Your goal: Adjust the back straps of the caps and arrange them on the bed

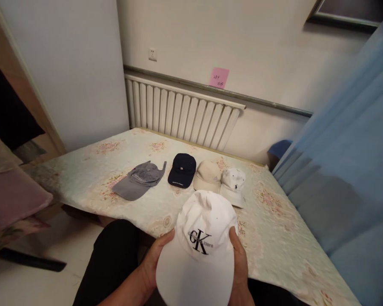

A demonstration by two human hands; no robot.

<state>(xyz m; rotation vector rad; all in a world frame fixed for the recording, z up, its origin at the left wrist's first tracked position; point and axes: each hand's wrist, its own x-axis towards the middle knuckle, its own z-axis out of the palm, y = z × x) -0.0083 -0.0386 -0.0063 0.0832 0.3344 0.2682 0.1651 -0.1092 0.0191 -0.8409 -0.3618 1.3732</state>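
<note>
A white baseball cap (207,216) with a black monogram on its front is held up close to me, its brim pointing down toward my lap. My left hand (153,259) grips its left side, and my right hand (239,259) grips the right; the cap hides most of the fingers. Beyond it, a row of caps lies on the flowered cloth: a grey cap (138,180) with its strap undone, a navy cap (182,170), a beige cap (207,175) and a smaller white cap (233,185). The held cap partly overlaps the beige one in view.
The caps lie on a bed-like surface with a floral cover (274,238). A white radiator (181,110) runs along the wall behind, under a pink note (219,77). A blue curtain (347,161) hangs at the right. Pink fabric (15,195) is at the left.
</note>
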